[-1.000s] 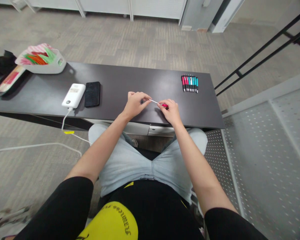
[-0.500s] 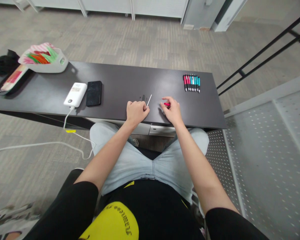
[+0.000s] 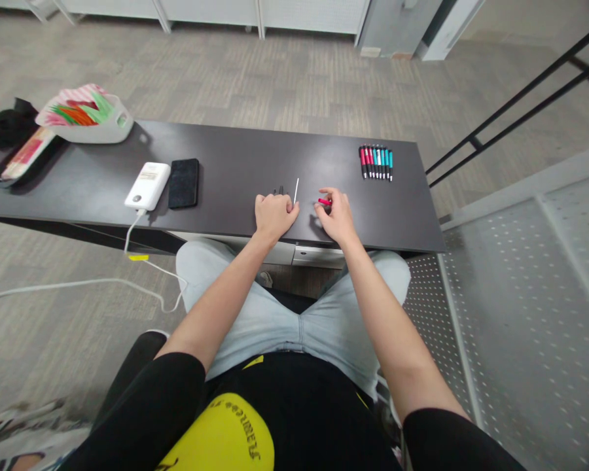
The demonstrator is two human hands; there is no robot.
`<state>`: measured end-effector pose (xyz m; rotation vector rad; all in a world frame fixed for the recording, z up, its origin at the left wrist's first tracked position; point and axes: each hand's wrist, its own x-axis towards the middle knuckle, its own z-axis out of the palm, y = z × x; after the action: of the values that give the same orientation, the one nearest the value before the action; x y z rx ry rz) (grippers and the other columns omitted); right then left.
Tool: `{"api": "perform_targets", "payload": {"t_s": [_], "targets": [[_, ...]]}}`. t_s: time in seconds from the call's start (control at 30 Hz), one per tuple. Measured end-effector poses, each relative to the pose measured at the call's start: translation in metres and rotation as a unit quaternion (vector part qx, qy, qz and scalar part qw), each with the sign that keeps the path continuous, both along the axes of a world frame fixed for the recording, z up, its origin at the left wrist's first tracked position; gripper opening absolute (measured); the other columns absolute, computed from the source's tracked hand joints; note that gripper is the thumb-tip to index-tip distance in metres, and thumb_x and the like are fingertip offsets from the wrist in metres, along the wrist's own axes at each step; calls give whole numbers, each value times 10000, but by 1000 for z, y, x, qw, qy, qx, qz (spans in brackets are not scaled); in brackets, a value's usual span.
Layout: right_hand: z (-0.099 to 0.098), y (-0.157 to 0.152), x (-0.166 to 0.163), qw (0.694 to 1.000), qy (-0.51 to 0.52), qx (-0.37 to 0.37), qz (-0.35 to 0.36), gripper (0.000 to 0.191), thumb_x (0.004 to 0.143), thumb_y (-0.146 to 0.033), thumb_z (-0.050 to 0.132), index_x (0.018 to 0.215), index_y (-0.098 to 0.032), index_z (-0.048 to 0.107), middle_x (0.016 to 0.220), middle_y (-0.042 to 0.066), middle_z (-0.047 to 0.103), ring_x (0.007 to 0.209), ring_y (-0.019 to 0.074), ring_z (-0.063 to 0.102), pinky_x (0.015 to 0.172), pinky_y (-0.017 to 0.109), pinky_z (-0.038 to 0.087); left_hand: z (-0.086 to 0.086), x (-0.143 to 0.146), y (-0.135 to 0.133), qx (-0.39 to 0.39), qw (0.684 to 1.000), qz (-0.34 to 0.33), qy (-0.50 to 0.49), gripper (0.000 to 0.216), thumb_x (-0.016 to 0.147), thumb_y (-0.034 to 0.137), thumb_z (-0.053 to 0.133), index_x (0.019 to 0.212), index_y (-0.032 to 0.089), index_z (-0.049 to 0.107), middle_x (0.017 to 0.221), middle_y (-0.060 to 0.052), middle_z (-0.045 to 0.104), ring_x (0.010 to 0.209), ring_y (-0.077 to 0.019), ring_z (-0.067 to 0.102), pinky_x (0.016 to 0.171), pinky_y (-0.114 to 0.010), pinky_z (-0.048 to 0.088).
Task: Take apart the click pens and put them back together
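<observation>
Near the front edge of the dark table, my left hand point(image 3: 275, 214) is closed on a thin white pen refill point(image 3: 296, 190), which points up and away from the fingers. A little to its right, my right hand point(image 3: 338, 214) pinches a red pen barrel point(image 3: 324, 201) between thumb and fingers. The two hands are apart, and so are the refill and the barrel. Just beyond my left knuckles lie small black pen parts point(image 3: 281, 190), partly hidden by the hand. A row of assembled red and teal pens point(image 3: 375, 163) lies at the right end of the table.
On the dark table point(image 3: 240, 157), a black phone point(image 3: 184, 184) and a white power bank point(image 3: 148, 186) with a cable lie to the left. Farther left stand a white basket point(image 3: 98, 131) of colourful packets and a black tray point(image 3: 34, 163). A perforated panel point(image 3: 510, 314) borders the right side.
My left hand has shifted right and slightly forward with the refill, which now stands more upright in view and nearer the barrel. My right hand has barely moved; more of the red barrel shows.
</observation>
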<state>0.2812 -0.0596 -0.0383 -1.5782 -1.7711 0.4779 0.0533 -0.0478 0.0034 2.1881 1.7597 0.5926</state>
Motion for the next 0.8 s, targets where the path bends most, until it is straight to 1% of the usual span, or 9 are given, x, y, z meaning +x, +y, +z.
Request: {"api": "perform_targets", "payload": {"t_s": [0.07,0.13,0.23,0.33,0.43,0.57,0.67,0.73,0.8], "targets": [[-2,0,1,1000,17,9,7,439,1117,-445,727,1535,-326,790,1368,198,828,1355,492,727,1305,751,611,-1,0,-1,5,1000,0,-7,491,1146,374,769,745,289,498,983,-151,874,1124,-448,805,1152,-639,476],[-5,0,1,999,39,16,10,417,1113,-451,699,1503,-326,775,1375,197,826,1377,487,720,1321,747,605,-2,1,-1,16,1000,4,-25,507,1121,343,801,730,290,484,898,-120,824,1061,-417,788,1125,-609,482],[-10,1,0,997,73,22,3,350,1124,-464,647,1433,-331,747,1415,186,826,1417,469,722,1353,730,595,-3,-3,1,27,995,19,-98,529,1083,293,836,697,287,473,739,-38,689,854,-312,693,978,-506,486],[-12,4,0,995,93,25,-7,305,1180,-529,581,1345,-326,737,1397,184,845,1387,457,744,1358,728,601,-1,-19,7,32,978,35,-203,563,1082,267,828,672,278,443,630,32,521,678,-219,519,785,-407,395],[-7,4,0,995,100,31,5,413,1209,-643,554,1315,-316,783,1373,190,873,1367,455,776,1351,720,617,3,-44,18,34,964,56,-257,581,1083,238,834,646,268,451,599,55,436,640,-188,428,745,-378,358],[3,0,-2,993,115,0,26,531,1200,-739,609,1425,-335,871,1501,168,896,1457,441,810,1371,679,630,8,-74,31,31,942,140,-303,594,1142,249,769,660,265,423,638,34,440,681,-190,411,746,-365,397],[8,-4,-4,992,117,-22,33,552,1197,-736,611,1458,-327,873,1557,169,887,1522,445,799,1400,670,605,8,-81,35,27,938,152,-309,576,1161,311,746,685,264,425,662,21,461,706,-195,429,755,-358,430],[10,-4,-3,992,120,-28,10,545,1199,-712,578,1455,-307,837,1444,182,896,1420,447,824,1344,675,629,7,-79,36,15,944,135,-299,556,1148,356,765,686,265,469,660,21,478,708,-198,453,765,-356,444],[12,-2,1,991,124,-41,-25,495,1187,-698,586,1424,-313,788,1196,148,873,1195,428,831,1210,663,684,5,-77,36,6,949,123,-290,542,1136,369,775,684,267,492,651,23,497,703,-198,476,772,-358,443]]}}
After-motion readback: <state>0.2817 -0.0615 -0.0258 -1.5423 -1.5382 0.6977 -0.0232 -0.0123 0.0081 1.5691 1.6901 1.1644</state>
